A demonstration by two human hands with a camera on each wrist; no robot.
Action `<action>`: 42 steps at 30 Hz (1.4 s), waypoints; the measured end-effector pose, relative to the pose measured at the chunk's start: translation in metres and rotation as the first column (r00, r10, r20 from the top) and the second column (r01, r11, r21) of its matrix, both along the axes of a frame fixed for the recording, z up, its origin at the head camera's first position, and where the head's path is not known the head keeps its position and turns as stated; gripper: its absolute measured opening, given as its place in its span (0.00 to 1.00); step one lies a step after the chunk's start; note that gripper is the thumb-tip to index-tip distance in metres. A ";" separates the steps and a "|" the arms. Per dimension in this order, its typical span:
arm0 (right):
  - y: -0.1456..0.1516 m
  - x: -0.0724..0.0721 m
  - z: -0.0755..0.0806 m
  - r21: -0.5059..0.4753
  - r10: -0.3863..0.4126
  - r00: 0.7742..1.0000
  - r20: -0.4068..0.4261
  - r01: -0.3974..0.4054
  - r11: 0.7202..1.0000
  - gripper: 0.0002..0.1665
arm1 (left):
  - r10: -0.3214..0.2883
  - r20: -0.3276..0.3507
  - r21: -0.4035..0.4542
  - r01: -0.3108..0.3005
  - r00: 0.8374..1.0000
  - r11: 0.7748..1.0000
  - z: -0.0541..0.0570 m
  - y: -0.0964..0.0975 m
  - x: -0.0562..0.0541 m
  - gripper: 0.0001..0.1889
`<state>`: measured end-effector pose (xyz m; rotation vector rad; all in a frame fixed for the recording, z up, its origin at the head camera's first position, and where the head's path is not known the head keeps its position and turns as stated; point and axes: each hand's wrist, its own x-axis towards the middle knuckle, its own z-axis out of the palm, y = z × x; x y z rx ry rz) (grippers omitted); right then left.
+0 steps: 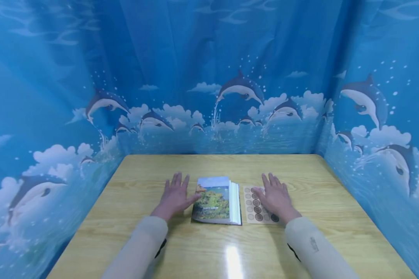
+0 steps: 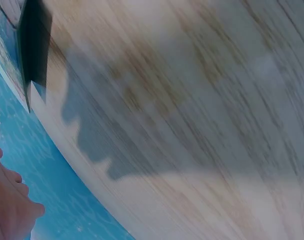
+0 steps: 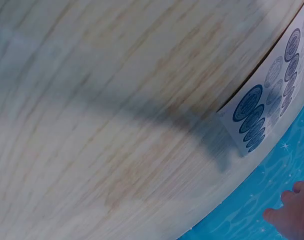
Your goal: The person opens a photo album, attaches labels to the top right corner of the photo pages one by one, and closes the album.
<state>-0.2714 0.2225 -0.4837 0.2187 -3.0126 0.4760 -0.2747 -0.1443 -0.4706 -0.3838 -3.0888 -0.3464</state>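
A thick photo album (image 1: 212,203) with a landscape cover lies on the table, its white page edges facing right. Beside it on the right is a sheet of round stickers (image 1: 250,209) in rows, some dark and some pale. My left hand (image 1: 176,197) is spread at the album's left edge, thumb over the cover; it holds nothing. Over the right part of the sticker sheet is my right hand (image 1: 275,197), fingers extended and grasping nothing, hiding some stickers. In the wrist views, the left hand (image 2: 14,202) and right hand (image 3: 294,212) show only at the frame edges.
The wooden table (image 1: 139,174) has a bright light reflection (image 1: 234,261) near its front. Blue curtains (image 1: 181,50) printed with dolphins stand behind the table and along both sides.
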 end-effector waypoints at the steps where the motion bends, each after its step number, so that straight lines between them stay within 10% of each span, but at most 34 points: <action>1: -0.001 0.000 0.000 -0.005 0.002 1.000 0.002 -0.002 1.000 0.53 | -0.004 0.000 0.000 0.004 1.000 1.000 0.000 0.002 0.000 0.51; 42: -0.060 0.029 -0.014 -0.205 0.210 0.975 0.071 -0.191 0.960 0.35 | -0.308 0.027 -0.072 0.309 0.951 0.948 -0.008 0.066 0.033 0.55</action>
